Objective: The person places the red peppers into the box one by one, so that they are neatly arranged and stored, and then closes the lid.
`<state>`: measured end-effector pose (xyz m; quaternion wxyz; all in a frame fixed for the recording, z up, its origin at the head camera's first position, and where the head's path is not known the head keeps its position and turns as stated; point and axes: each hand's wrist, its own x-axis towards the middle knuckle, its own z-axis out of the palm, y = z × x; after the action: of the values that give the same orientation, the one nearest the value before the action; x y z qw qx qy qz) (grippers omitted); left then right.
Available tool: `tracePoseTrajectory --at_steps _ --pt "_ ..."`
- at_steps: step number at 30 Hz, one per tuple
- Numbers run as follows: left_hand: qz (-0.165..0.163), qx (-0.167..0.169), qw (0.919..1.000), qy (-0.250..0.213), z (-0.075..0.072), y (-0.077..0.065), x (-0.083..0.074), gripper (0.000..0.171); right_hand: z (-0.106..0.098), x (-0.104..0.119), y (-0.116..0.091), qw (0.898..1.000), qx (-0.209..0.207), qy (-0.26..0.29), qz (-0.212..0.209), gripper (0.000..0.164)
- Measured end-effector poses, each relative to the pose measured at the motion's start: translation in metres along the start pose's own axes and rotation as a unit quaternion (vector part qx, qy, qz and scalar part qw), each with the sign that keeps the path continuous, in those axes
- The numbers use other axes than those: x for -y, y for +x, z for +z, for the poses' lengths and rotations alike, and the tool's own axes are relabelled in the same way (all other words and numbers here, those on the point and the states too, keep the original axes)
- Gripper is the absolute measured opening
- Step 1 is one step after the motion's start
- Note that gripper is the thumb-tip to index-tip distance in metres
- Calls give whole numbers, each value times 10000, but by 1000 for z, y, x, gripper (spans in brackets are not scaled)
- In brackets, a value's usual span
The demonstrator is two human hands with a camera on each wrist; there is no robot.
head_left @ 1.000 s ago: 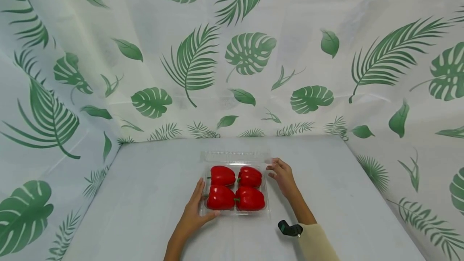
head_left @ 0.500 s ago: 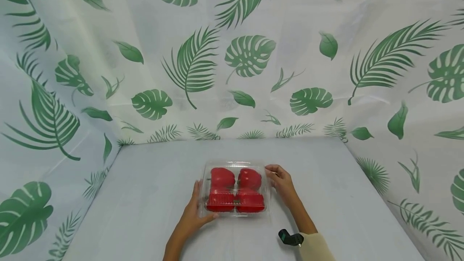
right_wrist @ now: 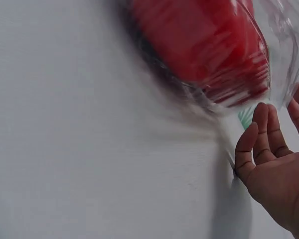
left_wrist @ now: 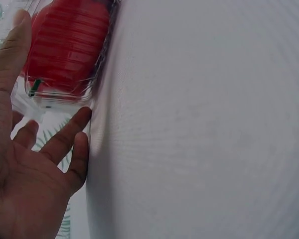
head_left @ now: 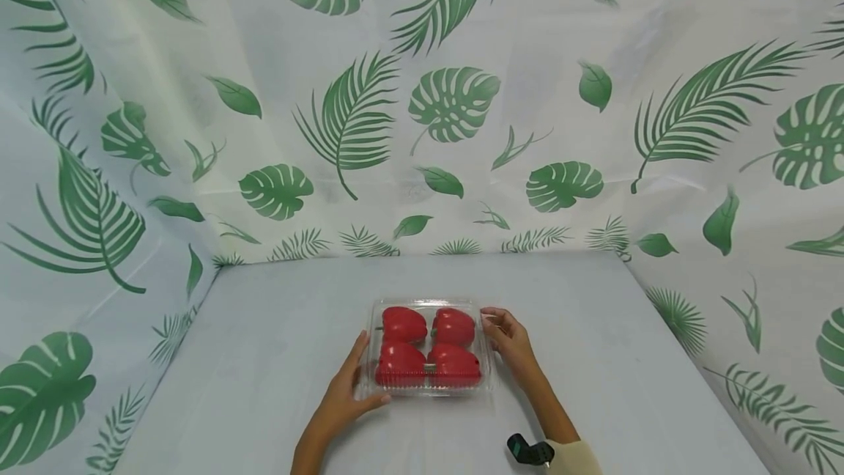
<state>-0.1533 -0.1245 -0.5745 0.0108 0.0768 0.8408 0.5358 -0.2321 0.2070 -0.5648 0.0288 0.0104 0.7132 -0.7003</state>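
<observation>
A clear plastic clamshell container (head_left: 428,391) sits on the table with several red bell peppers (head_left: 455,363) in it. Its ribbed lid lies over the peppers, and the lid's front edge is low near the front rim. My left hand (head_left: 336,405) stays spread against the container's left side, thumb toward the front corner; its fingers are loose in the left wrist view. At the right side, my right hand (head_left: 514,349) pinches the lid's edge between thumb and forefinger. In the right wrist view, the other fingers curve below the clear plastic (right_wrist: 284,59).
A white cloth covers the table (head_left: 277,328). White curtains (head_left: 475,189) printed with green leaves stand behind it and at both sides. A small black device (head_left: 530,451) is at the right wrist, by the pale sleeve (head_left: 574,458).
The lid has swung from standing open at the back down over the peppers. My right hand has come forward and down with it. My left hand has shifted slightly toward me.
</observation>
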Motion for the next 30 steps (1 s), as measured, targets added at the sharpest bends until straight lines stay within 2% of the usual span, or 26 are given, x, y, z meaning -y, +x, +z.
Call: tracePoseTrajectory --at_steps 7,14,20,25,27,30 --pt "16 33 10000 -54 0 0 -1 105 0 -12 -28 9989 61 -251 -401 46" --pt "8 -42 10000 -22 2 0 0 98 0 -15 -61 9971 -6 -573 -492 46" --pt "-19 -30 9999 -134 4 0 2 97 -4 -15 -77 9895 651 -663 -1104 44" --pt "-78 0 10000 -35 3 -2 3 95 -7 -15 -84 9751 1301 -755 -1627 20" --pt "-80 15 10000 -36 4 -3 3 95 -8 -13 -86 9736 1461 -769 -1578 13" --pt "-76 26 9999 -95 4 -3 1 94 -9 -10 -87 9816 1497 -660 -981 20"
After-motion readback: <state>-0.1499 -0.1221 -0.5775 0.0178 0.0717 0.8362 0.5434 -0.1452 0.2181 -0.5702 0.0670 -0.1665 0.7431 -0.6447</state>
